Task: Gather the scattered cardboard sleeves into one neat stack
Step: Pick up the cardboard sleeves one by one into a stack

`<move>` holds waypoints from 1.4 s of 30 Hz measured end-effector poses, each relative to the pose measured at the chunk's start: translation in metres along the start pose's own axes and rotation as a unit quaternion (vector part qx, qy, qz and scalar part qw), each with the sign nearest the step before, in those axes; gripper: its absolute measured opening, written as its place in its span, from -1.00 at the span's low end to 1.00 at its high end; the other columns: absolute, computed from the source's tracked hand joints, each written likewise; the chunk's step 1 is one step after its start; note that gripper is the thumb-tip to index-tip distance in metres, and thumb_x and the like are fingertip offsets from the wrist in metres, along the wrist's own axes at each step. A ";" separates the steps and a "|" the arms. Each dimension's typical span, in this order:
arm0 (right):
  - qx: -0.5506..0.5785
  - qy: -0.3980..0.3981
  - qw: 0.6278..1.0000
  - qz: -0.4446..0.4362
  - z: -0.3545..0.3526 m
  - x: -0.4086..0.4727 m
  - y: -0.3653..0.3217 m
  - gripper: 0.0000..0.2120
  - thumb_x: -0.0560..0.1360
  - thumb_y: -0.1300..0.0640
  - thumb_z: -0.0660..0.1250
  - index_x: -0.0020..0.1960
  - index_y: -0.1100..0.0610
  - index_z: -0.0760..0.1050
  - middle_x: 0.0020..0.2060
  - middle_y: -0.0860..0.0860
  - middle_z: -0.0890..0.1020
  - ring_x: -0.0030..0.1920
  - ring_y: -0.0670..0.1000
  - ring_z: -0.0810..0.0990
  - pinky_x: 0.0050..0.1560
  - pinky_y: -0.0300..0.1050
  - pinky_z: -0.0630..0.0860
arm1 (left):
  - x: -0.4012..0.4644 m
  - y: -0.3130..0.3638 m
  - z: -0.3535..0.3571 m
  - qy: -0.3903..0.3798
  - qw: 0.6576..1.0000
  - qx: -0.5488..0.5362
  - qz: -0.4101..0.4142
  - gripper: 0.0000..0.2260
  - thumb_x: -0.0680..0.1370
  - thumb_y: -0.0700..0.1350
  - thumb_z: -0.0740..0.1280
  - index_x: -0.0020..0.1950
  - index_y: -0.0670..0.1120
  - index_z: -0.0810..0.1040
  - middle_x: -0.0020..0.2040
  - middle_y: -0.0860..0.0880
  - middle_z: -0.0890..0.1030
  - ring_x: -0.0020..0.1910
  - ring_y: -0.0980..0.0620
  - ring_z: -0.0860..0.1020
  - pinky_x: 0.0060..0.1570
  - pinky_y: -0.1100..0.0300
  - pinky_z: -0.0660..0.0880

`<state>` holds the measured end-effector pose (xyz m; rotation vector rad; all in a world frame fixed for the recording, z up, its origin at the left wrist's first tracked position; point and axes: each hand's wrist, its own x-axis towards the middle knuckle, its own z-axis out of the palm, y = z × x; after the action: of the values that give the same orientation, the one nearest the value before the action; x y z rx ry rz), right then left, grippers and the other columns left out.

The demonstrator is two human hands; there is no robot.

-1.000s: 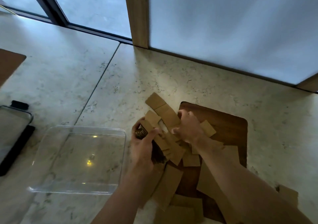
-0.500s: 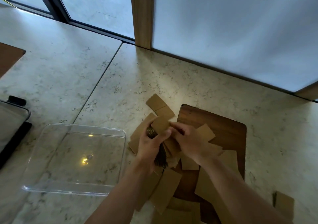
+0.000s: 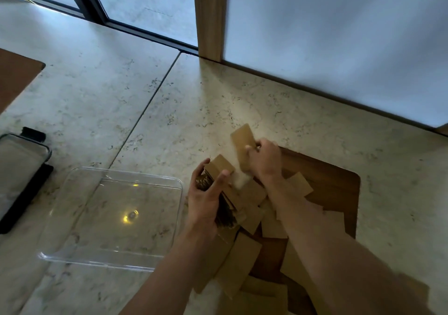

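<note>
Gripping hand, left: left hand [image 3: 206, 200] is curled round a stack of sleeves [image 3: 219, 184], thumb on the near face and fingers [image 3: 201, 167] wrapped over the far edge; the stack is held on edge, tilted, its dark corrugated ends showing below the palm.
Right hand: right hand [image 3: 264, 159] pinches a single cardboard sleeve [image 3: 242, 140] at its lower end, fingers closed on it; the sleeve stands up and leans away from the person, blurred, just beside the top of the held stack.
Loose sleeves: more flat cardboard sleeves [image 3: 244, 259] lie scattered and overlapping beneath both forearms, some on the wooden board, some spilling off its near-left edge onto the desk.
Wooden board: dark wooden board [image 3: 332, 184] with rounded corners lies flat on the desk, mostly covered by sleeves and the right forearm.
Desk: pale marbled stone desk [image 3: 169, 111] with a seam running diagonally from the far edge toward the tray.
Clear tray: transparent plastic tray [image 3: 72, 257] sits on the desk just left of the left hand, with nothing seen inside.
Left edge: a glass container with a black lid piece [image 3: 21, 164] lies partly out of view; a brown mat corner [image 3: 17, 74] shows farther back.
Background: a wooden post [image 3: 209, 16] rises from the far edge of the desk between window panes.
</note>
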<state>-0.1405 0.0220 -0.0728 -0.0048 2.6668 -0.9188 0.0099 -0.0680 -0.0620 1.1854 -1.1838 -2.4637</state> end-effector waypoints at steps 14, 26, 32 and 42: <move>-0.107 0.018 0.994 -0.024 -0.072 -0.081 0.123 -0.48 0.60 0.16 0.29 0.53 -0.06 0.33 0.41 0.09 0.37 0.42 0.15 0.29 0.40 0.06 0.36 | -0.035 -0.043 0.009 -0.022 0.974 0.184 -0.131 -0.74 0.49 -0.15 0.56 0.13 -0.02 0.61 -0.31 -0.02 0.76 -0.37 -0.01 0.75 -0.43 0.15 0.63; -0.049 -0.082 0.985 -0.144 -0.122 -0.029 0.134 -0.79 0.54 0.13 0.44 0.08 -0.08 0.47 -0.05 -0.16 0.57 0.06 -0.01 0.60 -0.07 -0.23 0.45 | -0.060 -0.039 0.011 -0.043 0.972 0.195 -0.120 -0.56 0.46 -0.04 0.60 0.27 -0.19 0.64 0.04 -0.22 0.78 -0.01 -0.22 0.76 -0.18 0.03 0.67; 0.129 -0.258 0.935 -0.204 -0.166 -0.079 0.120 -0.85 0.56 0.09 0.44 0.10 -0.08 0.65 -0.15 -0.22 0.67 -0.22 -0.22 0.59 -0.21 -0.36 0.46 | -0.058 -0.031 0.015 -0.160 0.953 0.195 -0.170 -0.29 0.29 0.27 0.63 0.27 -0.15 0.66 0.07 -0.20 0.78 -0.03 -0.17 0.77 -0.14 0.03 0.70; 0.190 0.020 0.981 -0.026 -0.102 -0.137 0.155 -0.61 0.50 -0.12 0.47 0.28 -0.09 0.50 0.15 -0.06 0.54 0.18 0.02 0.55 0.12 -0.07 0.57 | -0.055 -0.051 0.015 -0.272 0.905 0.161 -0.284 -0.15 0.13 -0.11 0.67 0.37 -0.30 0.51 0.01 -0.28 0.77 -0.13 -0.19 0.76 -0.24 0.03 0.69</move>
<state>-0.0258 0.2205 -0.0490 0.0305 2.4928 -1.4436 0.0452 -0.0009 -0.0606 1.0546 -1.6224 -3.2919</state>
